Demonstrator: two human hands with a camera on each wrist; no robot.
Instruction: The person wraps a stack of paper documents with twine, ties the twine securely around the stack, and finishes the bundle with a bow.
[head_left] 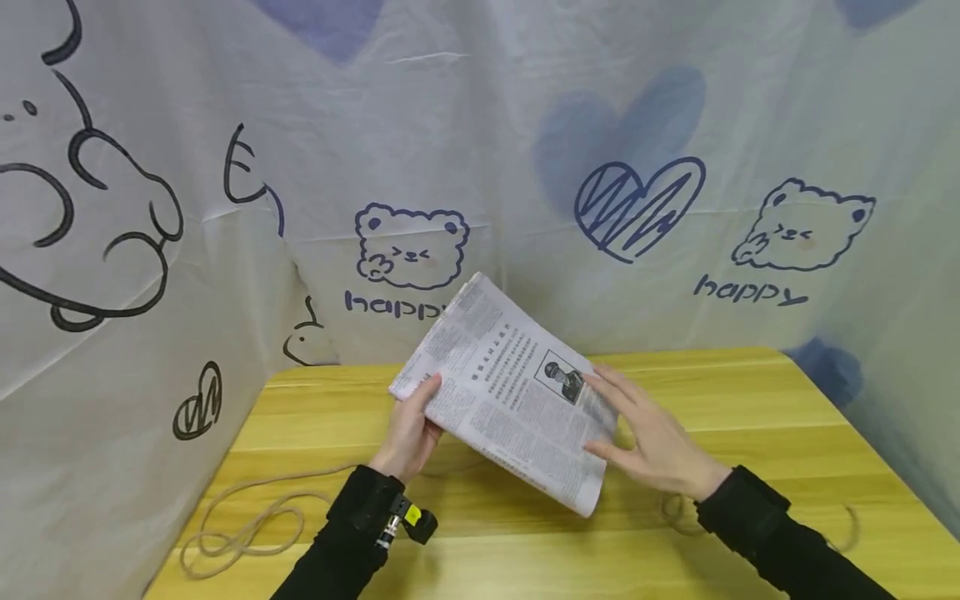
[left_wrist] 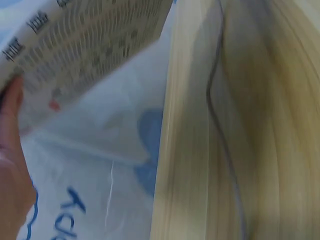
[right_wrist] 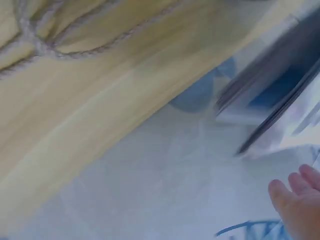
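Note:
A folded newspaper [head_left: 510, 400], printed with columns of text and a small framed portrait, is held up at a tilt above the table. My left hand [head_left: 411, 429] grips its left edge, thumb on the printed front and the other fingers behind it. In the left wrist view, the thumb [left_wrist: 11, 115] lies against the paper's edge. At the newspaper's right side is my right hand [head_left: 660, 437], its fingers extended and spread. The right wrist view shows these fingertips [right_wrist: 295, 185] beside the paper's layered, blurred edge [right_wrist: 272, 115].
Thin twisted rope [head_left: 243, 537] lies in loose loops on the left of the yellow wood-grain table [head_left: 750, 417]. More rope [head_left: 675, 512] curls near the right wrist. A white cloth [head_left: 510, 150] with bear and heart drawings hangs behind the table and along its sides.

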